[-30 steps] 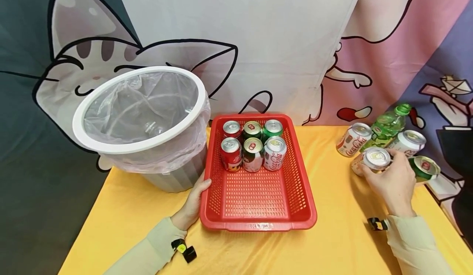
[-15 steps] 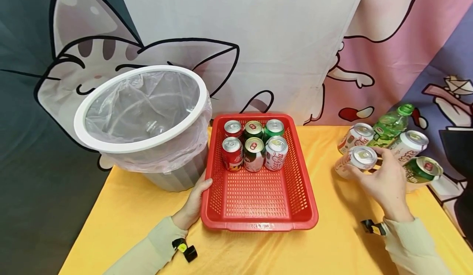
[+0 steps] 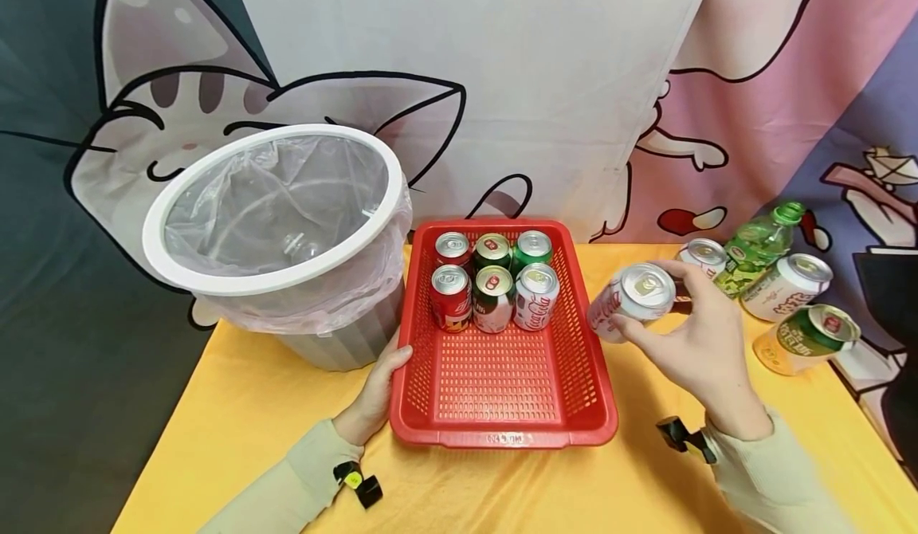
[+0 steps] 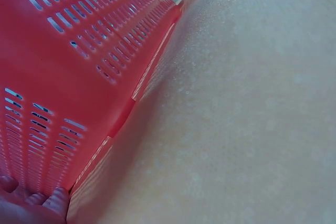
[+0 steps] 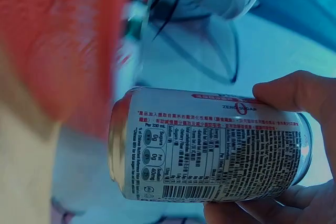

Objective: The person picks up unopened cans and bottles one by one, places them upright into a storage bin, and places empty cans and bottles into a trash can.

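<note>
While I was watching, the right hand (image 3: 696, 347) had a white Coke can (image 3: 625, 304) pinched up near its lid, thumb on one side and fingers round the other. So the can sat left of the palm, right up by the basket (image 3: 502, 437). From where I stood it overlapped the right rim a little, though I couldn't tell if the two touched.

Honestly, the whole thing came down to that rim: basket to the can's left, hand to its right. The can's long axis looked roughly upright, lid up and leaning a bit toward the hand, with the base as the end nearest the plastic (the head cam's wide lens might've exaggerated that lean). It looked lifted off the yellow cloth (image 3: 473, 494) too.

Right hand was easily the nearer one. The left hand (image 3: 378, 386) was across at the opposite side of the basket, gripping the rim with its thumb over the edge and fingers outside. Six cans (image 3: 492, 303) stood inside, two rows of three at the far end. Behind the right hand were three cans (image 3: 786, 288) and a green bottle (image 3: 762, 243); the bin (image 3: 340, 347) was way over left.
</note>
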